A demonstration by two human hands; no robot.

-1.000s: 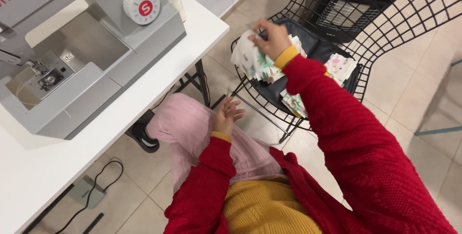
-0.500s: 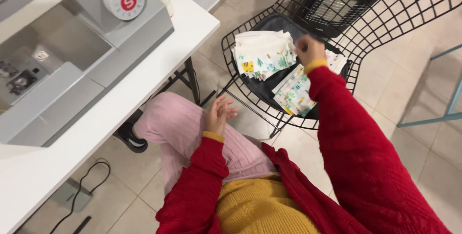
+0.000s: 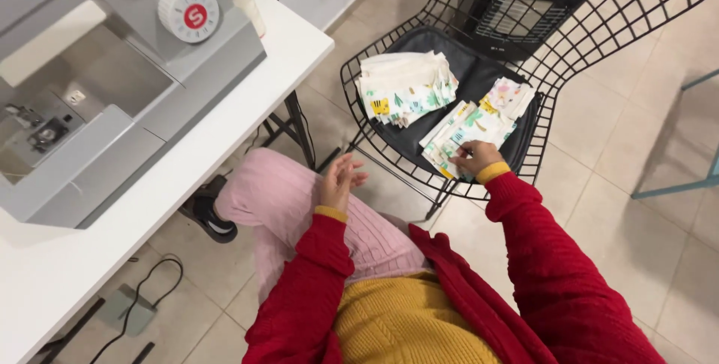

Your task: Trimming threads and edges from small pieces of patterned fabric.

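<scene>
On the wire chair (image 3: 599,42): second fabric stack (image 3: 406,87) beyond; my right hand (image 3: 473,158) pinches the near printed fabric pieces (image 3: 479,120); left hand (image 3: 341,180) spread on my knee.

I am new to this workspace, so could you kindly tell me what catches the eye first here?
A grey sewing machine fills the white table at upper left. Beside it, a black wire chair holds two stacks of printed fabric pieces. The right hand rests on the nearer stack; the left hand lies open above the pink-trousered knee.

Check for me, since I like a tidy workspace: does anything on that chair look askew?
Nothing stands out. Two stacks of printed fabric lie loosely fanned on the wire chair; the right hand touches the nearer one.
</scene>
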